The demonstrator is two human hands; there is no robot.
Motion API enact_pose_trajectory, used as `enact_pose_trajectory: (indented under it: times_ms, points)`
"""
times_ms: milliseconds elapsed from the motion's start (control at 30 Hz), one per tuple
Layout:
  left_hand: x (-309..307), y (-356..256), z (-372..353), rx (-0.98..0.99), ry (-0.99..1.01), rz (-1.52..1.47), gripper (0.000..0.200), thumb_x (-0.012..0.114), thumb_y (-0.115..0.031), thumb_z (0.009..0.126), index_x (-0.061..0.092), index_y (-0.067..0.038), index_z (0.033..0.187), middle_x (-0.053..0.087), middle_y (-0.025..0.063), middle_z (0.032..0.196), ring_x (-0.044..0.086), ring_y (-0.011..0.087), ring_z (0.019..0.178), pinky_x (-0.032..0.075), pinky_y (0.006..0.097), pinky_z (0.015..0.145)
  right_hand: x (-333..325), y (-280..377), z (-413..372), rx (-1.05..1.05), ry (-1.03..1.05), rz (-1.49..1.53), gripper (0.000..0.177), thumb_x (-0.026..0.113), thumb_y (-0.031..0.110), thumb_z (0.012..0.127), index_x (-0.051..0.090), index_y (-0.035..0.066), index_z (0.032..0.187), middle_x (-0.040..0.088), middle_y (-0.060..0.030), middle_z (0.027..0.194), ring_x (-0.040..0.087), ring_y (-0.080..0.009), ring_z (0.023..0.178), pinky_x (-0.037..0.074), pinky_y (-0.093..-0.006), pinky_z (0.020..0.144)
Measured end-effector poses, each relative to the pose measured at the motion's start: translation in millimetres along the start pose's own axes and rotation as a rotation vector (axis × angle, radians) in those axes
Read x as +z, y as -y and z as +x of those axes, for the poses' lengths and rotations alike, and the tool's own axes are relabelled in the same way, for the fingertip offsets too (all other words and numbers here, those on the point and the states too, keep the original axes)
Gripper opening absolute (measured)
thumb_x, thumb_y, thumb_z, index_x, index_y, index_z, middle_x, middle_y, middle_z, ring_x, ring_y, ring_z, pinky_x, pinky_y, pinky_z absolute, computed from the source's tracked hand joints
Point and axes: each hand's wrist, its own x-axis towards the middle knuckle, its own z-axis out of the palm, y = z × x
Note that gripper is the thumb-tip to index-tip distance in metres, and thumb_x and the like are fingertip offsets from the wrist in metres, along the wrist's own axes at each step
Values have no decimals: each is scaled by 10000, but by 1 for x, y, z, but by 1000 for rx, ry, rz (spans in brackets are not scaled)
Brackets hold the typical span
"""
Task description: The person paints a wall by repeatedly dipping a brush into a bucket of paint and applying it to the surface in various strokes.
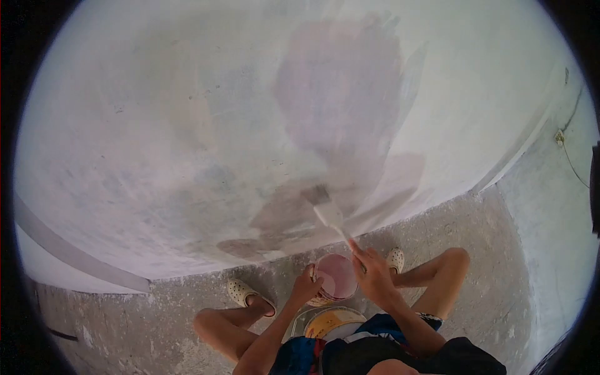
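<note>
A brush (330,215) with a pale handle is in my right hand (375,275), its fingers closed round the handle's lower end. The dark bristles touch the low part of the white wall (237,125), where a darker, damp-looking patch (340,87) spreads upward. My left hand (306,284) grips the left rim of a small bucket (337,275) with pinkish liquid in it. Behind that bucket, between my legs, a yellow and white container (331,322) is partly hidden.
Rough grey concrete floor (475,231) runs along the wall's foot. My feet wear cream clogs (240,292), close to the wall. On the right, a side wall (556,206) bears a small fitting (560,137) with a hanging wire.
</note>
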Motion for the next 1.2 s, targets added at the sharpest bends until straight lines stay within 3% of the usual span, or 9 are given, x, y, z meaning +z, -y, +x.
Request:
enact_pose_trajectory:
  times_ms: [100,167,267,500,767,833,1033,1100,1200]
  points:
    - [1,-6,-5,42,-15,51,630,603,-285,804,401,-19,1339,671,229,864,681,344,758,535,417,739,29,-38,-17,70,111,30,424,571,23,858,547,37,1281,550,-201,723,548,-339,647,430,-422,590]
    - [-14,-32,-15,-179,153,-147,601,588,-240,817,392,-25,1344,675,201,775,681,298,639,543,394,666,49,-60,-32,105,177,63,407,567,33,858,562,41,1264,557,-216,726,553,-357,653,435,-440,598]
    - [-7,-22,-12,-166,110,-129,576,572,-204,827,390,-25,1342,670,182,713,668,258,557,542,375,611,74,-90,-42,161,227,56,372,566,26,851,593,42,1222,568,-226,721,564,-365,661,442,-447,603]
    - [-1,-2,-4,-139,33,-99,598,593,-245,808,406,-26,1332,666,201,719,671,281,577,540,411,667,63,-85,-39,91,53,54,362,596,34,850,604,63,1211,593,-209,763,583,-355,665,459,-423,608]
    - [-2,10,7,-139,-107,-5,618,597,-269,804,410,-55,1353,641,256,981,631,409,895,494,471,780,-13,-29,-30,73,-67,31,395,629,18,855,578,41,1246,612,-154,814,566,-251,679,451,-334,602]
    - [-3,12,10,-104,-167,4,609,588,-259,812,408,-68,1361,637,250,1007,627,412,897,488,478,786,-18,-30,-42,-4,-60,85,437,619,36,870,552,84,1299,505,-106,687,473,-202,576,402,-336,540]
    - [-21,2,10,-188,-68,-7,563,517,-205,869,375,-113,1406,590,247,1146,587,422,1007,466,481,863,-13,-54,-97,113,238,114,439,616,33,861,559,92,1293,536,-134,742,544,-247,618,446,-359,572]
    - [-10,24,11,57,-177,90,551,491,-182,884,364,-124,1418,577,257,1163,575,422,1035,463,482,866,-5,-56,-107,165,299,67,432,613,39,859,563,90,1285,544,-141,762,557,-263,632,455,-370,581]
    - [-15,15,9,33,-92,50,544,470,-159,893,358,-129,1424,574,259,1165,567,428,1044,459,487,867,7,-56,-110,246,378,7,376,607,46,852,594,80,1227,545,-159,760,566,-299,656,459,-387,597]
